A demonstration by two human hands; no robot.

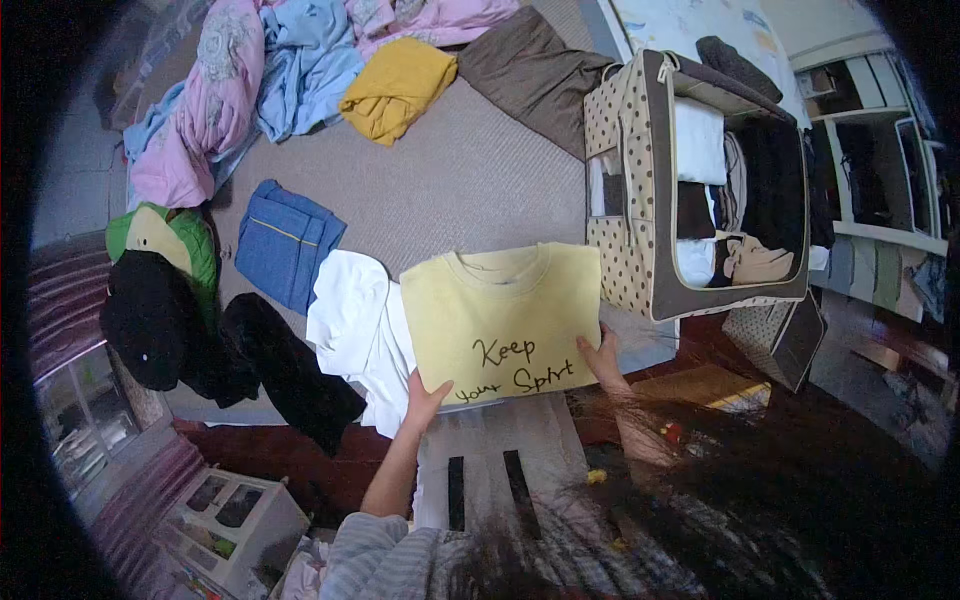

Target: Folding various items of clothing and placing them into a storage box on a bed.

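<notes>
A yellow T-shirt (500, 310), folded into a rough rectangle with dark handwriting-style lettering on its front, is held out before me. My left hand (427, 398) grips its lower left edge, thumb on top. At its lower right edge my right hand (605, 358) pinches the cloth the same way; the other fingers of both hands are hidden beneath. Just left of the shirt lies a crumpled white garment (360, 325). Beyond that sits a folded pair of blue jeans (285, 240).
An open polka-dot fabric storage box (625, 220) with folded clothes stands at right. A mustard garment (400, 88), a dark brown one (530, 70) and pink and blue bedding (215, 90) lie at the far side. Black plush items (155, 320) are at left. Dark hair partly blocks the lower right.
</notes>
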